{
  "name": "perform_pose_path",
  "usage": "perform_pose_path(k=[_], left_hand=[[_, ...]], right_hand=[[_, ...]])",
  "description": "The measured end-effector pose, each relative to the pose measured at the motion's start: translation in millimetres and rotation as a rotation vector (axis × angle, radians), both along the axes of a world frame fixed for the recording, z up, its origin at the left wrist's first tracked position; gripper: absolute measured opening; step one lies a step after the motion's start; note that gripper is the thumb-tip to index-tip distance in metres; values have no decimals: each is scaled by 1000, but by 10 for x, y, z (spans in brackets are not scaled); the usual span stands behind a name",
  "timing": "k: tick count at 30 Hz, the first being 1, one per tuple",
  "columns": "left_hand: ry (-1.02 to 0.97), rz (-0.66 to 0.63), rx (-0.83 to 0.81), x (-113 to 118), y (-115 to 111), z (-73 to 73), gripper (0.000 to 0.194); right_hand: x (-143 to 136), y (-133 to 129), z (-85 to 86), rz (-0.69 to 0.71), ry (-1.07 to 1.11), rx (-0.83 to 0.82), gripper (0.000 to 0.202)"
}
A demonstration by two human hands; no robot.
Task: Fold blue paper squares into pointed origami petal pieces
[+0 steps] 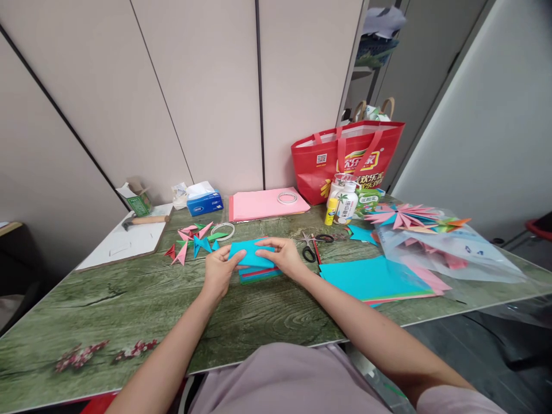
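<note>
While the left hand [219, 267] is pinching one end of a blue paper piece [248, 255] between thumb and fingers, the right hand [282, 257] is gripping the other end, so both grips are closing on the same piece with hardly any gap. This piece is sitting to the left of the scissors [313, 240], with a small stack of coloured paper [261, 275] showing beneath it; whether it is bearing a crease, I cannot tell. Farther left of the scissors, pointed folded shapes [202, 246] are lying loose, looking already finished. Well to the right of the scissors, a many-pointed paper star [401, 217] is resting by a plastic bag [478, 261], seemingly assembled. Large blue sheets [371, 276] are lying flat, nearer and to the right of the scissors, while pink sheets [263, 206] are lying behind and to their left, both apparently unworked.
</note>
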State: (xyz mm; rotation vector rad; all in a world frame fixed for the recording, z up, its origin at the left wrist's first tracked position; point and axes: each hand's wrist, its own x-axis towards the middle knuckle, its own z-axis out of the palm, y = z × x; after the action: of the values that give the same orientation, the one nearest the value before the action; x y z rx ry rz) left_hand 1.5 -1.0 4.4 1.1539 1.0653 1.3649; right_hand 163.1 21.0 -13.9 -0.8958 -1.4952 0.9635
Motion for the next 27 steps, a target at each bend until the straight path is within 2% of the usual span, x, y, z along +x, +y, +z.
perform_pose_path(k=[5,12,27], left_hand=[[-32,13,7,-6,5,9,41],[-83,-6,37,-29,37,-12,28],[-59,68,47,-6,29,6,32]], right_hand=[[11,-3,8,-20,-23,35,23],[16,-10,19,-42,-46,36,24],[12,9,-7,-65,-54,0,23]])
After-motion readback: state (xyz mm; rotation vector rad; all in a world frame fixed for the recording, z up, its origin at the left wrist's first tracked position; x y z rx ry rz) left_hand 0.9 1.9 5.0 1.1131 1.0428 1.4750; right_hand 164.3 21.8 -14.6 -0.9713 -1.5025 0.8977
